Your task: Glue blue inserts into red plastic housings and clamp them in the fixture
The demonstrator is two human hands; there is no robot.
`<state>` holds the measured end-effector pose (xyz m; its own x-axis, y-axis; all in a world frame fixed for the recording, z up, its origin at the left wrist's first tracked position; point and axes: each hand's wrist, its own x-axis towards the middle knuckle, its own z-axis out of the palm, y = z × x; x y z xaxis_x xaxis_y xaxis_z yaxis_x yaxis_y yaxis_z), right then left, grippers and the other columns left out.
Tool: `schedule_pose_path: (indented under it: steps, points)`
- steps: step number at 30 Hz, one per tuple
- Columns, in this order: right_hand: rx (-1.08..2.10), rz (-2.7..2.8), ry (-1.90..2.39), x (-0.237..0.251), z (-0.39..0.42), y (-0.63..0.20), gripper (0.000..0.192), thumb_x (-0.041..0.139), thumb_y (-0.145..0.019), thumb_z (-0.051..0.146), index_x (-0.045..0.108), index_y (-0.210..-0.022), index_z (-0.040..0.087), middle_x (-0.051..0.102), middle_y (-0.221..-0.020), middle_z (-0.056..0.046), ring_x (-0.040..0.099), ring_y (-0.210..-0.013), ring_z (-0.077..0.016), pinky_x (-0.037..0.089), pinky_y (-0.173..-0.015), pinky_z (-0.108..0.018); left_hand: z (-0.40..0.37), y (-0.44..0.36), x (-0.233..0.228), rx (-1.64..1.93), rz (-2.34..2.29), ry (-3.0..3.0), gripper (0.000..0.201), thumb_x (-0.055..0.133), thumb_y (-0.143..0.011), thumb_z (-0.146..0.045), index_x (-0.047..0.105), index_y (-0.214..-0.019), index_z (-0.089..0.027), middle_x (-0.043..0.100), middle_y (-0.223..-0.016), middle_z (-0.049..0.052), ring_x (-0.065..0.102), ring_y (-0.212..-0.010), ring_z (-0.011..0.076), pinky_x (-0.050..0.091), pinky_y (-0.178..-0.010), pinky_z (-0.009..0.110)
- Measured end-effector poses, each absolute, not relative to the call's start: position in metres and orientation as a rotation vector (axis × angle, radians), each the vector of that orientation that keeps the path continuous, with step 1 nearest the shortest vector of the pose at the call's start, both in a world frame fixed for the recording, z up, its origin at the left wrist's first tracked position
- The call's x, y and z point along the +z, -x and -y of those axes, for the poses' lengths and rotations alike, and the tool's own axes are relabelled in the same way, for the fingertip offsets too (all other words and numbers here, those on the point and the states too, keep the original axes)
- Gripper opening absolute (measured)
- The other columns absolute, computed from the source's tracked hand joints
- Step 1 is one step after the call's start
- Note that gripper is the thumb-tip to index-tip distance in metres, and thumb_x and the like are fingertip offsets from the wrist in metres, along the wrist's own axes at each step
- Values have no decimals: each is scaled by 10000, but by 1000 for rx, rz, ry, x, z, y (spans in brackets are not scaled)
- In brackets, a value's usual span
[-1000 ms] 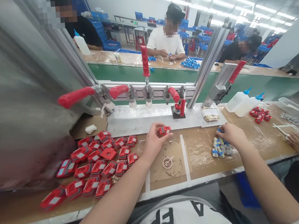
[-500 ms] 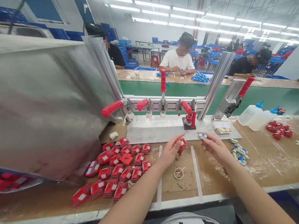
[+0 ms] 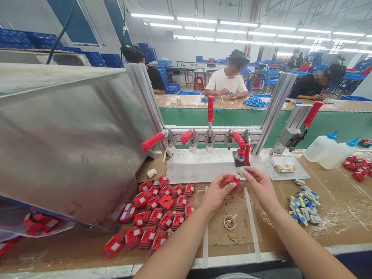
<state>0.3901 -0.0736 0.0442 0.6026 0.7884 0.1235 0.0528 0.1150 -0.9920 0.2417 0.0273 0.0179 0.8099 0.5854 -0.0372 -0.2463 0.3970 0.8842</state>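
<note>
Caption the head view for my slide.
Left hand holds a small red plastic part; right hand brings a tiny blue-white piece to it.

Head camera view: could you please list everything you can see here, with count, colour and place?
red parts: several dozen, red with grey faces, heaped left of the hands
small inserts: a pile, grey, blue and yellow, right of the hands
toggle clamps: five, red-handled, along the rail behind
squeeze bottles: two, clear with blue caps, lying far right
small cup: one, white, near the front edge
workbench: one, brown
co-workers: three, seated beyond the green belt
left hand: holds one red part
right hand: pinches a small insert beside it
</note>
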Motion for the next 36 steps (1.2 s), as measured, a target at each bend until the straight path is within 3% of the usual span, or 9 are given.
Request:
schedule_pose_path:
  steps: [7,16,20,24,30,36]
  points:
    - [497,978,1545,39,83,-384,363,743,-856,510,809,-1119,268,801,-1116,-64,732,-1080,-315,558,-1010,-489,-27,-242,22,587,-394,-1038,559,941,-638,-462,663,-1016,-158,728,-939,41,699,-787,160,542,-711,274]
    - [148,1355,1587,35,91,-387,306,643,-958,383,769,-1227,311,763,-1241,-55,726,-1142,-290,563,-1047,-475,-27,-247,10,667,-416,-1120,586,961,-578,-426,704,-1024,-146,745,-932,59,703,-796,192,573,-735,316]
    - [110,1378,1561,30,95,-384,350,593,-984,379,732,-1295,301,719,-1331,-68,675,-1248,-297,517,-1114,-503,-23,-239,23,770,-478,-1487,484,894,-697,-447,748,-1077,-183,755,-984,73,703,-892,237,574,-834,366]
    - [371,1141,1540,28,104,-376,442,572,-992,477,687,-1365,270,662,-1419,-85,614,-1330,-308,490,-1137,-526,-10,-235,50,863,-546,-2165,338,738,-891,-391,722,-1204,-264,725,-1066,70,683,-938,237,546,-846,347]
    - [565,779,1391,39,116,-399,559,819,-756,571,765,-1178,208,776,-1177,-108,714,-1112,-331,598,-974,-492,8,-274,81,731,-307,-2718,314,514,-995,-185,668,-1267,-200,690,-1000,120,663,-902,250,524,-782,333]
    - [686,629,1267,53,144,-467,503,819,-730,588,767,-1045,198,795,-1030,-80,754,-922,-266,626,-907,-442,9,-347,96,629,-102,-2430,307,731,-896,-358,721,-1184,-256,749,-1126,54,666,-1063,256,500,-910,326]
